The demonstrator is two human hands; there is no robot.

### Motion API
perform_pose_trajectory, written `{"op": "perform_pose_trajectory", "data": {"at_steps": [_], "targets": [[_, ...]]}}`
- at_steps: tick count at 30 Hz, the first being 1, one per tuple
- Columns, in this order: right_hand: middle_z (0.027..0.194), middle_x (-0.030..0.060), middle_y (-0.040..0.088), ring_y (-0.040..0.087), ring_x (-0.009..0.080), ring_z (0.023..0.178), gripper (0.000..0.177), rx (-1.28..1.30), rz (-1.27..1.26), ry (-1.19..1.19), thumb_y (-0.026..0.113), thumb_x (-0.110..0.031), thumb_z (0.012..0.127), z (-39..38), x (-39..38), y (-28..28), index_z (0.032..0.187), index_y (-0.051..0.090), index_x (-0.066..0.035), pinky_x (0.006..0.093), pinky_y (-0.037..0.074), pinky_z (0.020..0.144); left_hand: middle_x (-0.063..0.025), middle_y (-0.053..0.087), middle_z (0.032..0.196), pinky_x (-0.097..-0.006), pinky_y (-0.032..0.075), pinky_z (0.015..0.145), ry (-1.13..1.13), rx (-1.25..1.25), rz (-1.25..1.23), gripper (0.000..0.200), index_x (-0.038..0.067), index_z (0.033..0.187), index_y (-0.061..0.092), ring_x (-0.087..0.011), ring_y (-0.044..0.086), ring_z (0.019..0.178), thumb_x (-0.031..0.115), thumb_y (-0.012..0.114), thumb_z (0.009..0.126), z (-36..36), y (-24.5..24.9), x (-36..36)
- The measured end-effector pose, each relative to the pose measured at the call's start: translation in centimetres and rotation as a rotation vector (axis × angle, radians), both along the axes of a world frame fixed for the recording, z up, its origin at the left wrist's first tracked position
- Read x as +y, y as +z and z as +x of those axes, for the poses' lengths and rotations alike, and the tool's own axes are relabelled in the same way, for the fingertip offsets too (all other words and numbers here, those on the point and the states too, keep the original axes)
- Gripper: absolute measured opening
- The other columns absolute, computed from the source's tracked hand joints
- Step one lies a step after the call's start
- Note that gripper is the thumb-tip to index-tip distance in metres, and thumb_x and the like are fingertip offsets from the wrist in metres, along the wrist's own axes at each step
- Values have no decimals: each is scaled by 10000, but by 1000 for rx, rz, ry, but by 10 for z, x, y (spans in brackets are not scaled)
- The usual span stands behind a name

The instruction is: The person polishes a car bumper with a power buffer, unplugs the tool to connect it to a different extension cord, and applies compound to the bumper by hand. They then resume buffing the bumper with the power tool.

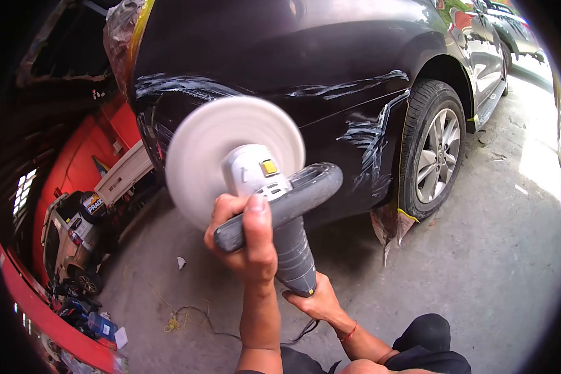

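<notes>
My left hand (249, 237) wraps round the grey loop handle (299, 193) of a polisher (255, 168). At the rear end of its dark body, my right hand (318, 302) is closed round the grip. The white round pad (196, 137) is blurred as if spinning and overlaps the lower car panel in this view. White streaks of compound (368, 140) lie on the dark car panel (262, 50), along its crease and beside the wheel arch.
The car's rear wheel (436, 149) stands at the right. Masking film (393, 224) hangs below the panel's edge near the tyre. A power cord (212, 327) trails over the concrete floor (480, 249). Another vehicle (75, 230) is parked at the left, by a red wall (75, 181).
</notes>
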State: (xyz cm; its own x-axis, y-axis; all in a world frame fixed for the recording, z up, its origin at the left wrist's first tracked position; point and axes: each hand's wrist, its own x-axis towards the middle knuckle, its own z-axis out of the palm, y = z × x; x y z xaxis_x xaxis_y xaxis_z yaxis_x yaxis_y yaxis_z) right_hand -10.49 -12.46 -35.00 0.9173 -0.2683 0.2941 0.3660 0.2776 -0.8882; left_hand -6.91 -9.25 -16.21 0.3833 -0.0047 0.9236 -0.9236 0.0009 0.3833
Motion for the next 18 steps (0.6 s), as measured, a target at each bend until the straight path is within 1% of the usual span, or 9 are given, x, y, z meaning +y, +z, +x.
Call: {"op": "perform_pose_trajectory", "data": {"at_steps": [2, 4, 6, 8, 11, 13, 15, 17, 18], "targets": [[925, 86, 713, 659, 145, 849, 381, -33, 33, -32, 756, -97, 720, 0, -5, -4, 1069, 653, 15, 305, 518, 778, -62, 547, 632, -344, 410, 677, -3, -23, 105, 184, 31, 712, 586, -180, 518, 614, 135, 684, 828, 7, -3, -19], [869, 56, 702, 638, 126, 786, 314, 40, 16, -90, 764, -98, 724, -1, -19, -5, 1000, 669, 17, 300, 515, 729, -56, 582, 643, -369, 409, 737, -30, -57, 145, 175, 64, 705, 602, -218, 554, 633, 138, 729, 800, 5, -1, -43], [793, 16, 675, 604, 105, 710, 248, 20, 34, -140, 760, -82, 722, 1, -31, -9, 934, 674, 15, 288, 497, 664, -29, 605, 655, -371, 398, 773, -92, -52, 146, 181, 93, 690, 612, -217, 576, 653, 153, 750, 791, 3, -2, -64], [760, 8, 659, 589, 92, 676, 193, 45, 136, -142, 745, -70, 726, 1, -35, -12, 884, 667, 10, 285, 481, 624, -54, 584, 613, -335, 428, 651, -108, -200, 134, 181, 22, 694, 616, -167, 555, 606, 99, 713, 826, 11, -6, -83], [739, -1, 643, 572, 80, 646, 148, -11, 208, -180, 730, -61, 728, 2, -33, -7, 844, 661, -1, 279, 462, 587, -61, 584, 612, -363, 431, 669, -94, -183, 153, 185, 31, 673, 610, -192, 555, 593, 93, 723, 805, 10, -11, -92], [746, 0, 650, 578, 80, 652, 150, 12, 176, -148, 728, -61, 727, 1, -34, -10, 849, 665, 0, 276, 466, 594, -67, 585, 617, -368, 430, 671, -99, -183, 154, 182, 28, 673, 606, -196, 548, 585, 86, 721, 803, 10, -13, -87], [752, 1, 657, 584, 79, 657, 153, 37, 152, -126, 726, -60, 726, 2, -33, -10, 853, 668, 1, 274, 471, 601, -20, 589, 673, -369, 383, 832, -52, -139, 126, 169, 103, 702, 601, -212, 565, 653, 113, 752, 775, 8, -13, -72], [822, 26, 685, 614, 97, 734, 229, 26, 67, -80, 732, -61, 715, 4, -28, -7, 922, 671, 15, 282, 496, 678, -42, 578, 672, -374, 409, 790, -56, -101, 74, 156, 79, 724, 592, -223, 559, 651, 57, 741, 763, 9, -12, -49], [857, 39, 699, 629, 106, 772, 268, 19, 25, -59, 735, -61, 709, 5, -26, -6, 957, 672, 22, 286, 509, 716, -56, 571, 681, -386, 428, 745, -47, -8, 81, 147, 52, 738, 586, -230, 551, 651, 21, 727, 764, 11, -14, -33]]}}
